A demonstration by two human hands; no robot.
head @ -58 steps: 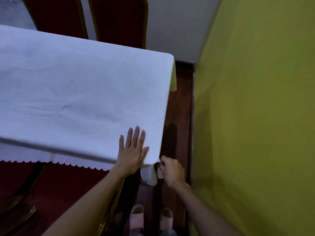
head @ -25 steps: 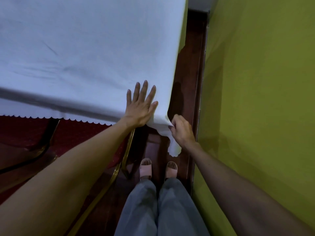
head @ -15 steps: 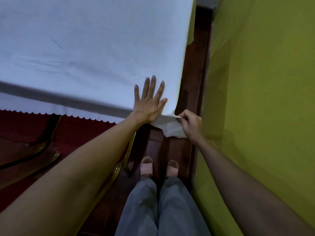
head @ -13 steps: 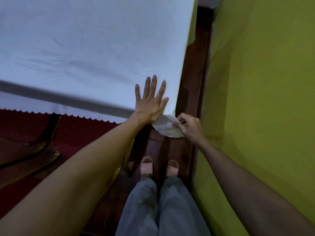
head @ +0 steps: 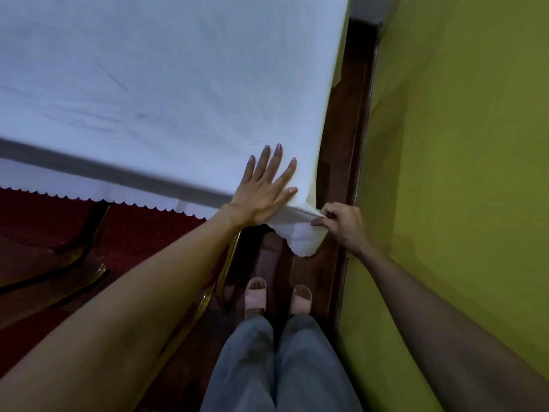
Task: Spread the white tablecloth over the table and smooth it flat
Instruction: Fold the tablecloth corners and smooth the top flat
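White tablecloth point(head: 178, 84) covers table beside green wall point(head: 460, 173).

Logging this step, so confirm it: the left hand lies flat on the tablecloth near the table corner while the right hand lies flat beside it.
Not quite. The head view shows the right hand pinching the tablecloth's hanging corner; the left hand does lie flat.

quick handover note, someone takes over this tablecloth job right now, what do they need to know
Left hand: flat, fingers spread, pressing the white tablecloth down at the near right corner of the table.
Right hand: pinching the hanging corner flap, pulled out sideways.
Done: cloth covers the top; scalloped hem hangs over the near edge.
Left: settle this corner, then smooth the faint creases in the left half.
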